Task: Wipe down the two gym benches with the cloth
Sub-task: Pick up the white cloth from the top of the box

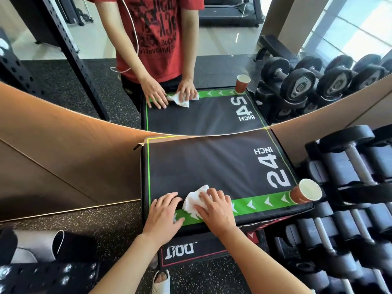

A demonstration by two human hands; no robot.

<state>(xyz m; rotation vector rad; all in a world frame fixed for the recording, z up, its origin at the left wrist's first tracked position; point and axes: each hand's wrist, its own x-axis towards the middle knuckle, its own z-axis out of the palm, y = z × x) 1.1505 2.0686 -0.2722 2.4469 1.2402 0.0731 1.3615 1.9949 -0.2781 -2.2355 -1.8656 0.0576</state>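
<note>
A black padded box (212, 164) marked "24 INCH", with a green arrow strip along its near edge, stands against a wall mirror. A crumpled white cloth (194, 200) lies on the near left part of its top. My right hand (216, 209) presses down on the cloth with fingers spread and slightly bent over it. My left hand (164, 213) rests flat on the box top just left of the cloth, fingers straight. A lower black pad (191, 251) with white lettering shows beneath the box's front edge.
A brown paper cup (305, 190) stands on the box's near right corner. Racks of black dumbbells (350, 187) crowd the right side. A perforated black rack upright (42, 276) sits at lower left. The mirror (191, 60) reflects a person, the box and the cup.
</note>
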